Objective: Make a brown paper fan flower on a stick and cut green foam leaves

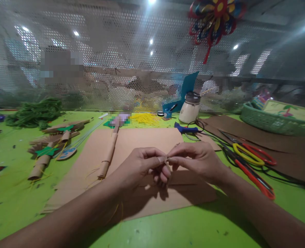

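Pinching hands: our left hand (148, 162) and right hand (199, 160) meet at the fingertips, thumb and forefinger drawn together on each; whatever sits between them is too small for us to tell.
Brown paper: the sheets (147, 137) lie beneath both hands, on the green counter (168, 229).
Rolled tube: a brown paper roll (109, 153) lies on those sheets, left of our left hand, the nearer one; its long axis runs away from us, leaning rightward.
Blue tool: beyond our right hand we see a blue-handled tool (190, 129).
Scissors: yellow-handled scissors (245, 159) lie farther right.
Writing: we can read no brand or label; the card (278, 107) in the green basket (271, 123) shows a flower.
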Tool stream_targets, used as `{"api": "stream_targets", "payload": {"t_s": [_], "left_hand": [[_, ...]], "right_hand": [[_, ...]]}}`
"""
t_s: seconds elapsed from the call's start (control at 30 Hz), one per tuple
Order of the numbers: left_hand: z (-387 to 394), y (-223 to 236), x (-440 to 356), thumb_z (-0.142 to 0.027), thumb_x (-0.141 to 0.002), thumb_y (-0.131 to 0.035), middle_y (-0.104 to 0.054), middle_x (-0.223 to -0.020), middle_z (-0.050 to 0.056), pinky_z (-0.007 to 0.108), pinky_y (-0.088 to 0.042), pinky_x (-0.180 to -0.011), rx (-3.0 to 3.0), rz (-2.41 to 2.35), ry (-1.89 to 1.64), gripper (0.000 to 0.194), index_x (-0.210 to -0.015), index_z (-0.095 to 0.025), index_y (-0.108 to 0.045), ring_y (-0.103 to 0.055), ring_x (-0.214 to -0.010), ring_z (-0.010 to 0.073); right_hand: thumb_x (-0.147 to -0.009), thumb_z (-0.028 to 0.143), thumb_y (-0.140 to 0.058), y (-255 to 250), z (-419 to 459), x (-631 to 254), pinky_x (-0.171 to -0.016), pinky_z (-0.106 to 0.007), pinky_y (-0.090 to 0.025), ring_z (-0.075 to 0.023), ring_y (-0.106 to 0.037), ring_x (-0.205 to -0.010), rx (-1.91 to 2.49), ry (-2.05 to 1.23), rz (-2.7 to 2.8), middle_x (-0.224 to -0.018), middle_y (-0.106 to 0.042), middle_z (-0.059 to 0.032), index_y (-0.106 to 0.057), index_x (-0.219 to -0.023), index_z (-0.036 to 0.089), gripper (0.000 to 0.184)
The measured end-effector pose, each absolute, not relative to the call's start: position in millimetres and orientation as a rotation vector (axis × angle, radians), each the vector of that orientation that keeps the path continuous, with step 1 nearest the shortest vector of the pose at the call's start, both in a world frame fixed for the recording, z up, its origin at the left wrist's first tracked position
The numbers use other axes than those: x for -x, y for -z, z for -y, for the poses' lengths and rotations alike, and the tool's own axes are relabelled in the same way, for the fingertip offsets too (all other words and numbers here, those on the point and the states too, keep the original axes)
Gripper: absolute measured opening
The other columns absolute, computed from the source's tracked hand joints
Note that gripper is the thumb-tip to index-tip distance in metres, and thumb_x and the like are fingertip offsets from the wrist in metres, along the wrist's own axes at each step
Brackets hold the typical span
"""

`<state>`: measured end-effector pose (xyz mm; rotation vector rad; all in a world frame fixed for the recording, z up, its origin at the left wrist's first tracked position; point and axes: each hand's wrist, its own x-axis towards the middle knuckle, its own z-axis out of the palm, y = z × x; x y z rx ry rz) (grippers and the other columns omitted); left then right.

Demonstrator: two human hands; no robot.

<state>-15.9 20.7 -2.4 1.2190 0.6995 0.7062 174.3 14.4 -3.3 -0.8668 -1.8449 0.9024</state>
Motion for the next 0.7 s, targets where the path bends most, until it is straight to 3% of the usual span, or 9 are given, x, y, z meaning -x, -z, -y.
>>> {"api": "stream_targets", "payload": {"t_s": [0.2, 0.37, 0.5, 0.6, 0.7], "left_hand": [[-18, -1, 14, -0.028, -0.079, -0.061, -0.066, -0.065, 0.004, 0.026, -0.044, -0.056, -1.305, -0.750, -0.721, 0.017, -0.082, -0.012, -0.064, -0.058, -0.055, 0.0125], [-17, -4, 12, -0.036, -0.084, -0.054, -0.063, -0.065, 0.004, 0.026, -0.044, -0.057, -1.402, -0.769, -0.693, 0.028, -0.072, -0.012, -0.061, -0.057, -0.057, 0.0127], [-13, -2, 6, -0.034, -0.077, -0.062, -0.058, -0.056, -0.001, 0.026, -0.045, -0.049, -1.320, -0.821, -0.736, 0.021, -0.072, -0.014, -0.057, -0.053, -0.046, 0.0114], [-12, 0, 2, -0.026, -0.074, -0.061, -0.059, -0.055, -0.001, 0.027, -0.047, -0.048, -1.229, -0.849, -0.784, 0.013, -0.073, -0.015, -0.056, -0.053, -0.045, 0.0116], [-14, -1, 2, -0.023, -0.073, -0.062, -0.062, -0.058, 0.001, 0.027, -0.048, -0.050, -1.202, -0.909, -0.812, 0.010, -0.074, -0.013, -0.058, -0.056, -0.048, 0.0119]], "right_hand": [[-0.076, 0.026, -0.069, 5, -14, -172, -0.053, -0.025, -0.050, -0.0121, -0.059, -0.057, 0.891, -1.038, 1.683, -0.064, -0.064, -0.0012, -0.070, -0.075, 0.016, 0.009], [-0.076, 0.027, -0.069, 7, -15, -170, -0.052, -0.026, -0.046, -0.0123, -0.057, -0.055, 0.915, -1.044, 1.695, -0.061, -0.062, -0.0009, -0.067, -0.074, 0.015, 0.012], [-0.076, 0.026, -0.068, 11, -15, -167, -0.050, -0.026, -0.044, -0.0122, -0.055, -0.054, 0.992, -0.984, 1.718, -0.062, -0.061, -0.0016, -0.065, -0.072, 0.016, 0.011], [-0.075, 0.027, -0.068, 13, -15, -164, -0.049, -0.026, -0.042, -0.0123, -0.054, -0.053, 1.019, -0.984, 1.659, -0.060, -0.059, 0.0003, -0.064, -0.081, 0.017, 0.013], [-0.074, 0.029, -0.070, 11, -14, -161, -0.049, -0.025, -0.042, -0.0120, -0.053, -0.051, 1.004, -1.023, 1.490, -0.057, -0.057, 0.0041, -0.058, -0.095, 0.017, 0.027]]}}
